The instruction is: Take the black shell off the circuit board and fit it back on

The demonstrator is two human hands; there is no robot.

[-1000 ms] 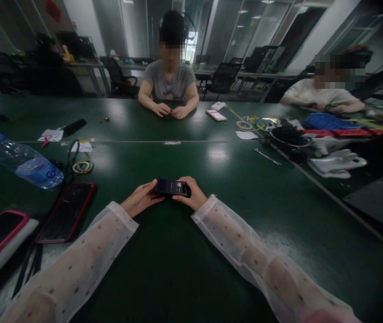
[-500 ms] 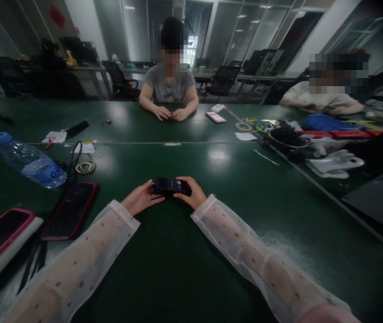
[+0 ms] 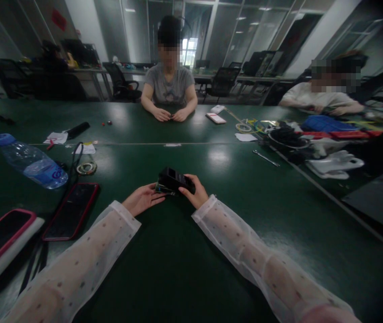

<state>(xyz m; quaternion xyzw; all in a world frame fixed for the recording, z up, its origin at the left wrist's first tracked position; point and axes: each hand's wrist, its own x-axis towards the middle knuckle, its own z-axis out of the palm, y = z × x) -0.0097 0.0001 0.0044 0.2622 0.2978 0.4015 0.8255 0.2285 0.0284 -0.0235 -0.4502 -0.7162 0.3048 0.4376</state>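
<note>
A small black device casing (image 3: 173, 179) with a window-like opening sits between my two hands, tilted up at its left end. My right hand (image 3: 197, 194) is closed round its right end, thumb in front. Under the raised end shows a part that looks like a circuit board (image 3: 159, 188). My left hand (image 3: 141, 198) grips this board at its left end, fingers reaching beneath it. Where the casing and board meet on the right is hidden by my right hand.
On the left lie a water bottle (image 3: 31, 162), a red-edged phone (image 3: 72, 211), a pink-edged phone (image 3: 4, 240) and a bracelet (image 3: 86, 168). A wrench (image 3: 266, 158) and cluttered cables (image 3: 285, 137) are on the right. Across the green table (image 3: 191, 251) a person (image 3: 169, 85) sits.
The casing's left end has been lifted and tilted away from the board by my right hand, so the board's edge now shows. My left hand has stayed nearly in place.
</note>
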